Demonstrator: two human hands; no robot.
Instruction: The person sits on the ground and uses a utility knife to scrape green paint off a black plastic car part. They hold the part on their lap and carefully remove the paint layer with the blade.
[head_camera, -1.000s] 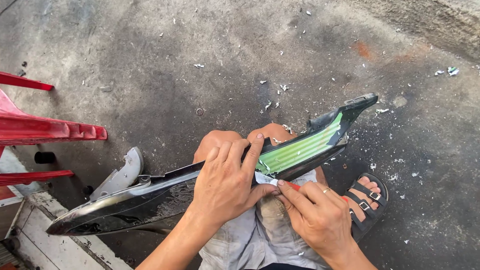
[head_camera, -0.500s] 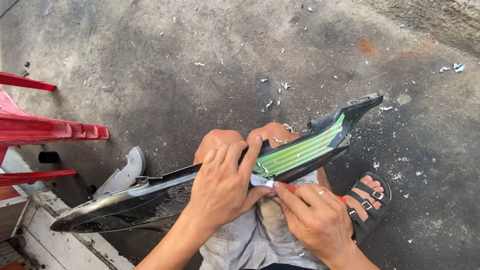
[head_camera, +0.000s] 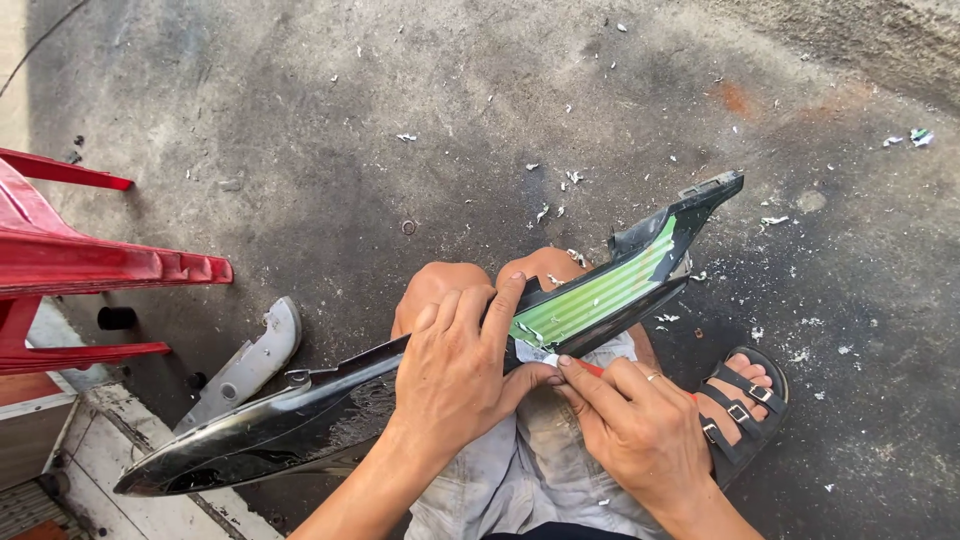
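Black glossy plastic, long and curved: panel (head_camera: 330, 420) lying across knees, w/ green striped decal (head_camera: 600, 295) toward upper-right end, tapered dark tip reaching lower left past desk-like ledge. Probably light for its length, stiff but w/ some flex at thin ends; smooth shiny face likely slippery, edges and mounting tabs likely brittle. Best held near middle where resting on lap, palm flat on top, not by far tip or tab end.

Left hand (head_camera: 455, 375) pressing down on panel mid-section, fingers spread and curled over top edge, index stretched toward decal; partly closed round the panel, pinning rather than gripping hard. Right hand (head_camera: 640, 430) closed in a pinch on small red-handled tool (head_camera: 590, 368), tip meeting lower-left end of decal just beside left thumb, where a pale bit of peeled film is showing. Tool type hard to tell, mostly hidden by fingers.

Lying around: white flecks (head_camera: 570, 180) scattered over concrete floor (head_camera: 400, 120), grey plastic piece (head_camera: 250, 360) on floor left of knees, red chair (head_camera: 90, 265) at left edge, sandal (head_camera: 745, 405) on foot at right. Decal film looking thin and soft, prob. tearing in small bits rather than one strip.
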